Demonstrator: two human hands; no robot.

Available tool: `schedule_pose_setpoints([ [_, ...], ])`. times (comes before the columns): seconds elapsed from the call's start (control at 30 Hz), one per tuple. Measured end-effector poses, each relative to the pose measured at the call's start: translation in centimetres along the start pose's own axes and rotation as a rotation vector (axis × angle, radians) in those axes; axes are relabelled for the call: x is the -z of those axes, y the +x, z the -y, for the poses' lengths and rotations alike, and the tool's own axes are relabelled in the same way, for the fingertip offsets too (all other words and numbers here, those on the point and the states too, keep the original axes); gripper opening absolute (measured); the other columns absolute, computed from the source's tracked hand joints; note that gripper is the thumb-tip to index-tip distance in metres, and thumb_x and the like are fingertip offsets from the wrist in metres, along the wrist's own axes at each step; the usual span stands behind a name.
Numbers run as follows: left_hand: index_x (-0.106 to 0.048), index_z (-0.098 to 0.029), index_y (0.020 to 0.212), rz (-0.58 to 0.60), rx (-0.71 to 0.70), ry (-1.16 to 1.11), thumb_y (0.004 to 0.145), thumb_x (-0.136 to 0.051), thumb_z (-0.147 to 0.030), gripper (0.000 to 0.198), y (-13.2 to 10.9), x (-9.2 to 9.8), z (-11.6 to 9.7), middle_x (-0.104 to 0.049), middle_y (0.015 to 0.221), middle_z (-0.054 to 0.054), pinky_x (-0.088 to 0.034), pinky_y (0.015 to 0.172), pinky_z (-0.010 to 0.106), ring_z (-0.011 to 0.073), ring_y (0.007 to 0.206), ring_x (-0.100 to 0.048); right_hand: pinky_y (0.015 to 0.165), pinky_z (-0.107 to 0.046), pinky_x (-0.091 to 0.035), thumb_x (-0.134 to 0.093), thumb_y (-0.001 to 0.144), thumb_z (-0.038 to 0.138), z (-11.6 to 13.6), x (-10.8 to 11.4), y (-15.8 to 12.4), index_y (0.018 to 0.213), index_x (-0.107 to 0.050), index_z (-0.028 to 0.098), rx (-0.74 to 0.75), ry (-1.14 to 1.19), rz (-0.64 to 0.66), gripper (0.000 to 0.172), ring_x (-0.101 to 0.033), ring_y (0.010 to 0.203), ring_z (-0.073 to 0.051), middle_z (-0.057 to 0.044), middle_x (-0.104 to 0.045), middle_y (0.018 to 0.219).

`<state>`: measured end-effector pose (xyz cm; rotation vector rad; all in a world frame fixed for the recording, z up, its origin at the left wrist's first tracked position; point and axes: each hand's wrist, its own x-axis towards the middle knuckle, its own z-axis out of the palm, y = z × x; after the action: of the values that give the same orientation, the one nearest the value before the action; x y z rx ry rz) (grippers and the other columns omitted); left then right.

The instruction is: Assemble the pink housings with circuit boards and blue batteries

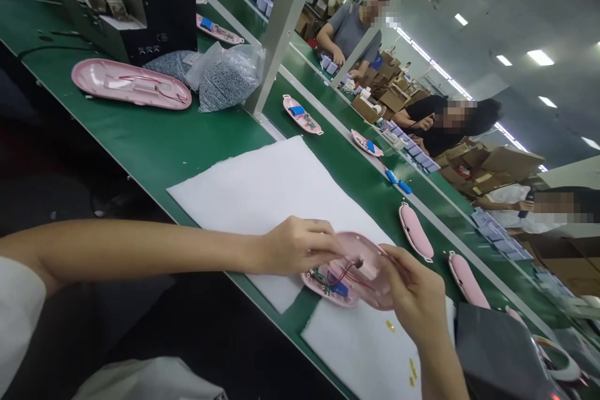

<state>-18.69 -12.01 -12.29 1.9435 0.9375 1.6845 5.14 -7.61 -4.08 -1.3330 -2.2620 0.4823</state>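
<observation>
**Head cam check: pink shell open at the near edge, board already in**

From my remote seat, the long green-topped workbench fills the view, with co-workers in dark and grey shirts working along a parallel bench beyond it. Toward the far edge of my bench, a clear plastic bag of grey pellets sits beside an open pink oval plastic shell. A row of glossy pink oval shells lies along the bench's far side.

Two white foam sheets cover the near edge, and the glossy pink oval shell in work is held just above the green gap between them. Done so far: a small green circuit board, a blue rectangular block and thin red wires sit in its lower half. Left: the tilted upper half isn't closed down.

My right hand has its fingers curled round that upper half, pinching its rim with the thumb. My left hand reaches over the shell, fingers pressed together, but I can't tell whether they're pinching anything.
</observation>
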Motion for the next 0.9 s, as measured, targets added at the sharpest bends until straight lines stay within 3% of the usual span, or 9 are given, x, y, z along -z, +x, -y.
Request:
schedule_pose_setpoints([
  [0.1, -0.078, -0.024, 0.091, -0.135, -0.104, 0.302, 0.095, -0.059, -0.029, 0.02, -0.3, -0.2, 0.0, -0.068, 0.086, 0.006, -0.049, 0.061, 0.025, 0.0136, 0.07, -0.058, 0.067, -0.025, -0.046, -0.053, 0.093, 0.043, 2.6, -1.6, 0.0, 0.093, -0.07, 0.022, 0.051, -0.047, -0.11, 0.026, -0.062, 0.073, -0.015, -0.001, -0.07, 0.084],
  [0.2, -0.076, -0.023, 0.082, -0.202, 0.006, 0.233, 0.092, -0.063, -0.03, 0.018, 0.1, -0.1, 0.2, -0.064, 0.103, 0.009, -0.053, 0.075, 0.032, 0.0175, 0.085, -0.06, 0.067, -0.026, -0.045, -0.052, 0.093, 0.044, 3.7, -2.2, 0.1, 0.093, -0.07, 0.022, 0.047, -0.055, -0.126, 0.028, -0.064, 0.075, -0.016, -0.002, -0.071, 0.085],
  [0.27, -0.071, -0.02, 0.086, -0.178, 0.173, -0.052, 0.087, -0.068, -0.024, 0.006, 0.5, 0.1, 0.5, -0.061, 0.116, 0.009, -0.056, 0.075, 0.031, 0.0152, 0.083, -0.064, 0.068, -0.026, -0.046, -0.052, 0.092, 0.045, 3.7, -2.4, 0.3, 0.094, -0.07, 0.022, 0.022, -0.044, -0.125, 0.029, -0.066, 0.079, -0.017, -0.003, -0.071, 0.086],
  [0.37, -0.054, -0.021, 0.11, -0.094, 0.532, -0.427, 0.078, -0.075, -0.017, 0.039, 1.3, 0.3, 0.6, -0.065, 0.113, 0.009, -0.056, 0.057, 0.025, 0.0125, 0.065, -0.067, 0.073, -0.028, -0.048, -0.053, 0.09, 0.043, 3.3, -2.8, 1.0, 0.093, -0.069, 0.021, -0.038, 0.0, -0.16, 0.028, -0.067, 0.081, -0.019, -0.003, -0.072, 0.088],
  [0.47, -0.048, -0.018, 0.113, -0.043, 0.762, -0.498, 0.072, -0.075, -0.01, 0.05, 1.9, 0.4, 0.6, -0.069, 0.097, 0.008, -0.053, 0.049, 0.021, 0.0151, 0.062, -0.068, 0.075, -0.03, -0.048, -0.052, 0.087, 0.047, 3.0, -3.6, 2.0, 0.098, -0.07, 0.022, -0.027, -0.034, -0.135, 0.032, -0.067, 0.082, -0.02, -0.004, -0.072, 0.091],
  [0.57, -0.053, -0.015, 0.104, -0.058, 0.82, -0.499, 0.07, -0.073, -0.008, 0.041, 2.1, 0.6, 0.6, -0.07, 0.091, 0.009, -0.054, 0.05, 0.022, 0.0179, 0.065, -0.069, 0.071, -0.032, -0.046, -0.061, 0.079, 0.052, 2.9, -4.7, 3.2, 0.103, -0.069, 0.024, 0.032, -0.134, -0.046, 0.038, -0.066, 0.084, -0.023, -0.004, -0.073, 0.095],
  [0.7, -0.06, -0.013, 0.101, -0.042, 0.809, -0.457, 0.066, -0.071, -0.011, 0.037, 2.4, 0.9, 0.6, -0.072, 0.087, 0.008, -0.054, 0.055, 0.021, 0.0177, 0.068, -0.069, 0.071, -0.032, -0.044, -0.061, 0.077, 0.038, 3.9, -6.0, 4.4, 0.087, -0.068, 0.025, -0.037, -0.135, 0.007, 0.018, -0.064, 0.077, -0.02, 0.001, -0.072, 0.085],
  [0.8, -0.062, -0.012, 0.092, 0.026, 0.824, -0.362, 0.067, -0.07, -0.023, 0.029, 2.9, 0.2, -0.3, -0.071, 0.076, 0.005, -0.05, 0.052, 0.019, 0.0164, 0.064, -0.066, 0.072, -0.032, -0.045, -0.058, 0.075, 0.027, 5.0, -6.1, 4.5, 0.081, -0.065, 0.024, -0.075, -0.132, 0.019, 0.01, -0.063, 0.077, -0.02, 0.001, -0.07, 0.081],
  [0.9, -0.056, -0.015, 0.1, 0.098, 0.903, -0.243, 0.067, -0.072, -0.04, 0.045, 3.4, -1.3, -0.5, -0.068, 0.065, -0.003, -0.044, 0.048, 0.016, 0.0134, 0.054, -0.06, 0.078, -0.031, -0.049, -0.058, 0.073, 0.022, 3.5, -5.0, 3.6, 0.093, -0.067, 0.025, 0.005, -0.064, 0.039, 0.022, -0.064, 0.085, -0.02, 0.001, -0.071, 0.091],
])
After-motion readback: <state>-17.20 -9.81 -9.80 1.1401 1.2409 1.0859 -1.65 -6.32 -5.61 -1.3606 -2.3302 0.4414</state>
